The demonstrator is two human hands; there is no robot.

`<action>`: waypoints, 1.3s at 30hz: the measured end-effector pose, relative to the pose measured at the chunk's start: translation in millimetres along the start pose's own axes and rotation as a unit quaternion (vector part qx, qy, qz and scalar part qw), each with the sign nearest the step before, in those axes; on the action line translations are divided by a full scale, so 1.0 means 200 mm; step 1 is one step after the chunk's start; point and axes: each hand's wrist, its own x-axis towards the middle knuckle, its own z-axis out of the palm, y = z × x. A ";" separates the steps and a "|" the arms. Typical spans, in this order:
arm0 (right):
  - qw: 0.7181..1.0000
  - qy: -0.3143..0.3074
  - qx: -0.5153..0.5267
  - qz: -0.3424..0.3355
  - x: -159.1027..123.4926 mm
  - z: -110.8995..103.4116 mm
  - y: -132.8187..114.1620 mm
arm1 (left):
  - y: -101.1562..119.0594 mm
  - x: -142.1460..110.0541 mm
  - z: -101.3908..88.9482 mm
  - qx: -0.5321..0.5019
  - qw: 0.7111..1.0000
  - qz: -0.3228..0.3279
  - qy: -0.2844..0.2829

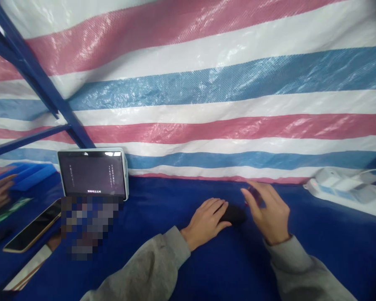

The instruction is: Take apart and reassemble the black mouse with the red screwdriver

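Low in the middle of the view, my left hand (208, 221) rests on the table, with its fingers and thumb around the near-left edge of a black rounded object (235, 215). Its exact kind is too dark to make out. Just to the right and a little higher is my right hand (268, 213), thumb and fingers bent around a small, dark reddish, shiny object (255, 195). The fingers partly cover that object, and it is slightly blurred. The two hands are apart, and both wear grey sleeves.
The table has a blue cover (156, 217). A tablet-like screen (92, 175) stands at left, near a phone (33, 228) and a blue tray (34, 173). Another person's hand (0, 194) is at far left. A white power strip (347, 194) lies right. Striped sheeting (207, 92) hangs behind.
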 end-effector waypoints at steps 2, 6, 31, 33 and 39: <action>0.999 0.016 0.002 0.041 -0.01 0.01 -0.02 | 0.00 0.00 0.00 0.003 1.000 -0.002 0.001; 0.987 0.069 0.039 0.137 -0.05 0.01 -0.05 | -0.01 0.00 0.01 0.006 1.000 -0.005 0.002; 0.993 0.016 0.097 0.071 -0.12 -0.01 0.01 | -0.01 -0.01 0.02 0.015 1.000 -0.001 0.004; 0.994 0.039 0.075 0.072 -0.12 -0.01 0.02 | -0.01 -0.01 0.02 0.017 1.000 0.000 0.005; 0.989 0.009 0.129 0.078 -0.14 -0.01 0.02 | -0.01 -0.01 0.01 0.024 1.000 -0.002 0.005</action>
